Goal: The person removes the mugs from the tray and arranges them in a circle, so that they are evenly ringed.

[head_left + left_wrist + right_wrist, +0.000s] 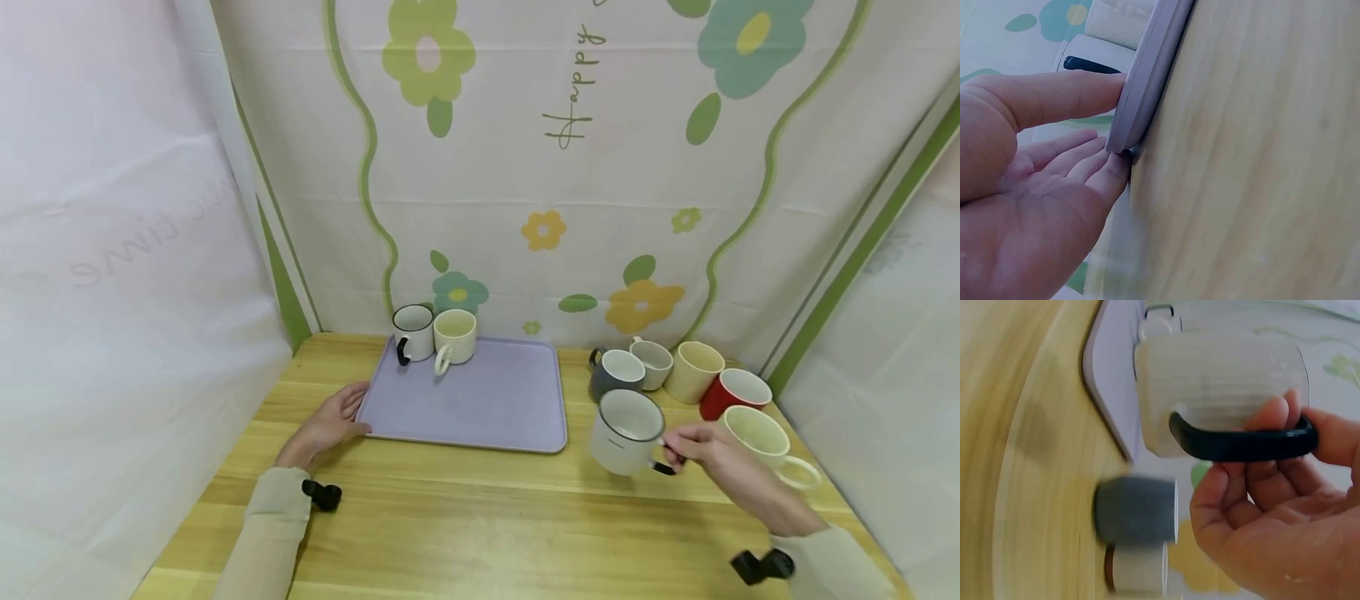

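A white mug (624, 442) with a dark rim and black handle (1235, 445) is lifted over the table's right half, roughly upright. My right hand (712, 458) grips it by that handle, fingers wrapped round. The lilac tray (480, 408) lies flat on the table. At its front-left corner my left hand (330, 425) holds the edge, thumb (1079, 94) and fingers on either side of the corner. On the tray's back left stand a white mug with black handle (413, 333) and a cream mug (455, 336), side by side.
To the right stand a dark grey mug (617, 375), a whitish mug (651, 364), a beige cup (694, 372), a red mug (735, 393) and a pale yellow mug (757, 433). A printed cloth (480, 167) backs the wooden table (450, 533), with more cloth at both sides.
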`<state>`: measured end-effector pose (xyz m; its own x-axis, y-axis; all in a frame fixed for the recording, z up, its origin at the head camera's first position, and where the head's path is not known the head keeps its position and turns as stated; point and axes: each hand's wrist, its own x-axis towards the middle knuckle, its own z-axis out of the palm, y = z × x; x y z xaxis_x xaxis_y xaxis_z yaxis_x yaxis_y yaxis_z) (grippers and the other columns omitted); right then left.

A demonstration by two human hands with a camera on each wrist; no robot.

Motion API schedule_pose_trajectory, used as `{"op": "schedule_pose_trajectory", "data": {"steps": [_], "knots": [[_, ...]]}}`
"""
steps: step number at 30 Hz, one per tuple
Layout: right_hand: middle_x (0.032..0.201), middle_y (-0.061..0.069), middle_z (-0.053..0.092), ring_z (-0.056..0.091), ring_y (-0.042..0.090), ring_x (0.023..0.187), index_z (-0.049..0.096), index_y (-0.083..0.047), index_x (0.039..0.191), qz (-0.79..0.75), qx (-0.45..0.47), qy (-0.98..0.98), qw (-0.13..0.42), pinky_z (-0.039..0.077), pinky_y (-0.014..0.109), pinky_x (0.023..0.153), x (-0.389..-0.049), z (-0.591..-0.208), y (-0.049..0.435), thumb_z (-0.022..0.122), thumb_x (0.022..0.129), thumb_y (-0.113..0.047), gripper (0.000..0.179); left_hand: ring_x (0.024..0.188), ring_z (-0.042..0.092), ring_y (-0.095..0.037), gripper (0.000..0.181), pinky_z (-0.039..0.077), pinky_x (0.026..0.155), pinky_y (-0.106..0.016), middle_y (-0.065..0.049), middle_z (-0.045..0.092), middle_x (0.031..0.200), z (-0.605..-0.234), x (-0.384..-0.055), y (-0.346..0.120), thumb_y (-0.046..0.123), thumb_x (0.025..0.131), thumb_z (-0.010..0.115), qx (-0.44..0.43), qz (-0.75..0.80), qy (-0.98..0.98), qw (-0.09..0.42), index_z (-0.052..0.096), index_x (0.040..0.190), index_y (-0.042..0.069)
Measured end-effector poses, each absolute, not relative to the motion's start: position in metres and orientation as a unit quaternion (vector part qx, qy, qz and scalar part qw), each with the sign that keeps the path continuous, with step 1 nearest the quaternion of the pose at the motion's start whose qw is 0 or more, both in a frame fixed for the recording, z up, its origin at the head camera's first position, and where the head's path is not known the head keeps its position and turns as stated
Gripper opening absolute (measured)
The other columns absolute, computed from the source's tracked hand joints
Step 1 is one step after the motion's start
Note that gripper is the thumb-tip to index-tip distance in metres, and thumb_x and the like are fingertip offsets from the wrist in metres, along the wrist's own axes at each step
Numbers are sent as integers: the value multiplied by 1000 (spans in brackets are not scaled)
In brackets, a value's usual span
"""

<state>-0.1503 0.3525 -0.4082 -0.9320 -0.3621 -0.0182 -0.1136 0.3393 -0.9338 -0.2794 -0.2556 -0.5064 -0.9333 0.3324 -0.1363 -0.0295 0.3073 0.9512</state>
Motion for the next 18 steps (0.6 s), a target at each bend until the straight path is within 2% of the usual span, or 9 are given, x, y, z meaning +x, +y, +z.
{"op": "schedule_pose_trajectory", "data": {"steps": [4, 7, 11, 18], "knots": [[76, -3, 56, 55, 23, 73, 54, 15, 87, -543, -161, 814, 128, 39, 30, 67, -131, -412, 397, 40, 113, -6, 36, 163, 8, -50, 93, 22, 131, -59, -30, 7, 175, -506, -279, -256, -9, 94, 70, 95, 579, 794, 155, 11, 167, -5], [78, -5, 59, 56, 22, 75, 58, 11, 88, -555, -149, 808, 127, 38, 29, 66, -119, -420, 423, 36, 113, -3, 36, 163, 9, -49, 93, 22, 131, -58, -30, 8, 175, -507, -279, -256, -10, 94, 69, 94, 578, 796, 152, 12, 167, -5], [83, -11, 64, 58, 14, 80, 67, 3, 93, -600, -120, 784, 103, 40, 27, 67, -101, -434, 448, 34, 113, 0, 38, 162, 10, -49, 91, 22, 131, -58, -30, 10, 175, -507, -280, -256, -9, 94, 70, 95, 571, 802, 149, 14, 167, -5], [88, -7, 73, 65, 8, 80, 80, -8, 101, -692, -50, 719, 34, 51, 18, 71, -80, -460, 460, 38, 110, 6, 46, 162, 10, -49, 90, 22, 131, -58, -30, 10, 175, -510, -282, -256, -10, 94, 69, 97, 574, 800, 148, 15, 166, -5]]}}
